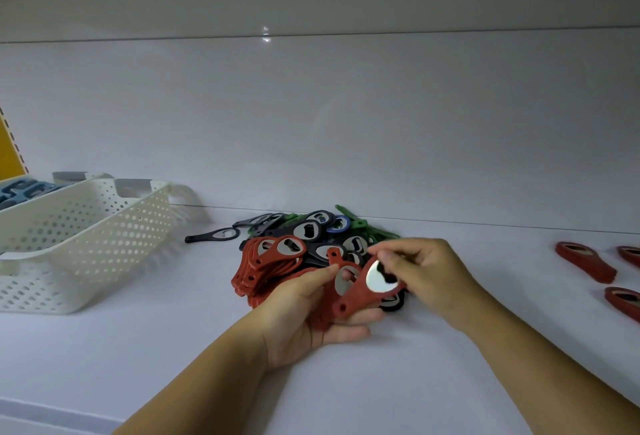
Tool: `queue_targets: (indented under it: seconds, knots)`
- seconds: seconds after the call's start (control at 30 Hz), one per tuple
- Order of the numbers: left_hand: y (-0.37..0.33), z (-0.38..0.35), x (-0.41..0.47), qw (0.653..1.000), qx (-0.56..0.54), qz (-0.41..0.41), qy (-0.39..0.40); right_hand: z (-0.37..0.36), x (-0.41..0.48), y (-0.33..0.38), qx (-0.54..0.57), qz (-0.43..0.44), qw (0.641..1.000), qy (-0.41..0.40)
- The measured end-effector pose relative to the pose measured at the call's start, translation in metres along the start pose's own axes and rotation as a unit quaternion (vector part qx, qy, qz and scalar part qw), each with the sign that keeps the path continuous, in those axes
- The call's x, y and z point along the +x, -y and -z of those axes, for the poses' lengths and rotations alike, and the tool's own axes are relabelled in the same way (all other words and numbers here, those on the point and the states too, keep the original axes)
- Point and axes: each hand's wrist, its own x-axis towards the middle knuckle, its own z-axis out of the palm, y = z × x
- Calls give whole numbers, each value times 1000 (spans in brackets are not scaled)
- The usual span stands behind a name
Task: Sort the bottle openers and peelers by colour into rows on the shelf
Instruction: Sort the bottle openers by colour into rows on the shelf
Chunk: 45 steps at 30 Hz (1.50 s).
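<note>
**Item 1, left hand** (304, 317). Lower centre of the frame, palm up, fingers and thumb curled round a bundle of red openers (341, 277). We judge the hold loose at the handle ends. Pushing another piece in askew could fan the bundle out and spill it onto the shelf (450, 382).

**Item 2, right hand** (426, 272). Just right of centre, fingertips pinching the metal head of a single red opener (353, 299), whose handle lies across the bundle. The pinch is narrow and on shiny metal, so we expect a slip if the piece is twisted into place.

**Item 3, mixed pile** (322, 230). Centre of the frame, directly behind both hands, with black, blue, green and red pieces overlapping. We cannot tell whether the green ones are peelers. A fan of red openers (266, 261) leans on its left side. A dropped piece or a brushing wrist would scatter the pile and mix the colours again.

**Item 4, red stacks** (585, 261). Right edge of the frame, on the shelf and well apart from the pile. A bundle set down carelessly could knock them crooked.

**Item 5, lone black opener** (214, 235). Between the pile and the basket, and easily overlooked.

**Item 6, white basket** (86, 226). Left of the frame, with blue pieces (24, 188) behind it. A wide reach could snag its rim.
</note>
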Motion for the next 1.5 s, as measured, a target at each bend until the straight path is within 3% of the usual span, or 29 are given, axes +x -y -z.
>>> queue_targets:
  seconds: [0.13, 0.23, 0.33, 0.47, 0.57, 0.63, 0.87, 1.0, 1.17, 1.4, 1.5]
  knots:
    - [1, -1, -1, 999, 42, -22, 0, -13, -3, 0, 19, -20, 999, 25]
    - [1, 2, -1, 999, 14, -36, -6, -13, 1, -6, 13, -18, 999, -37]
    - [-1, 6, -1, 997, -38, -51, -38, -9, 4, -16, -162, 16, 984, -79]
    - [-1, 13, 0, 991, -101, -69, -53, -14, 2, -18, -341, 14, 940, 5]
    - [-1, 13, 1, 991, -108, -73, -24, -26, 0, -17, -427, 7, 903, 43]
    - [1, 13, 2, 993, -88, -74, -20, -30, 1, -19, -435, 12, 900, 32]
    - [1, 13, 2, 998, -57, -31, -2, -20, 12, -26, -268, -17, 962, -45]
    - [0, 11, 3, 999, -42, -6, -11, -7, 15, -10, -67, -12, 992, -108]
    - [-1, 12, 4, 999, 15, 22, 47, -15, -1, 7, -1, 9, 1000, 4]
    - [0, 14, 1, 996, 24, 7, 85, -14, 0, 9, 98, -55, 993, -33]
    - [1, 16, 2, 994, 38, -12, 101, -17, -6, 9, 90, -52, 993, 60]
